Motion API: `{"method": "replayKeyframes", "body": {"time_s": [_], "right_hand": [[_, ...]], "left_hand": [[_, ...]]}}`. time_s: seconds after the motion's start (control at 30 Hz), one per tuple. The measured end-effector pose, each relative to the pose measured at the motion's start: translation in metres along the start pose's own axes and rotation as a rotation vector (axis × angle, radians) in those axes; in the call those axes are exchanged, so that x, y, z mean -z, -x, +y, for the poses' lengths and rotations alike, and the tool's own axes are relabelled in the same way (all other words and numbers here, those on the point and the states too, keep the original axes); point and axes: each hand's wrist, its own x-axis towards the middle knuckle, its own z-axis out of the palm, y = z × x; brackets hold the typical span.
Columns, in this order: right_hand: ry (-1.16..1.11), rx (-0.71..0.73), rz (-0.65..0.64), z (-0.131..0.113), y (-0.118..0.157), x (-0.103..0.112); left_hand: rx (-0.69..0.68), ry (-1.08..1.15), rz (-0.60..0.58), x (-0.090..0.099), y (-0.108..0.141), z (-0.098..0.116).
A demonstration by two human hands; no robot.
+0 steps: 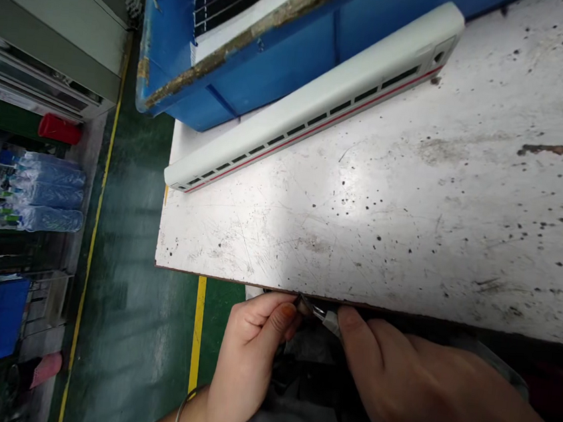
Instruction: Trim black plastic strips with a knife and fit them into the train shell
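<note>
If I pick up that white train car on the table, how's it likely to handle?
The train car looks stiff: its long body lies straight, with no sag showing. Its smooth, faintly shiny surface may feel slippery. No wheels show at its lower edge, so if pushed it would probably slide rather than roll.

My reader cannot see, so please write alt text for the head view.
The left hand pinches a small dark part at the edge of a scuffed white table, and the right hand holds a metal-tipped tool near that part. A white model train car lies on the table beside a blue bin.
</note>
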Motion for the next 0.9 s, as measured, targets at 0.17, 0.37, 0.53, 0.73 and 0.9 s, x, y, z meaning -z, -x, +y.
{"method": "replayKeyframes", "body": {"time_s": [0.17, 0.37, 0.53, 0.73, 0.9], "right_hand": [[-0.017, 0.036, -0.005, 0.008, -0.002, -0.001], [-0.139, 0.128, -0.011, 0.017, 0.002, -0.005], [-0.196, 0.101, 0.002, 0.017, -0.004, -0.004], [-0.161, 0.024, 0.078, 0.010, -0.012, 0.001], [-0.148, 0.004, 0.090, 0.009, -0.005, -0.004]], "left_hand": [[-0.030, -0.003, 0.002, 0.000, 0.000, -0.002], [-0.026, -0.008, 0.012, -0.001, 0.001, -0.003], [-0.048, -0.009, 0.020, -0.002, 0.000, -0.002], [-0.055, -0.013, 0.018, -0.002, -0.001, -0.003], [-0.062, -0.016, 0.019, -0.003, -0.001, -0.002]]}}
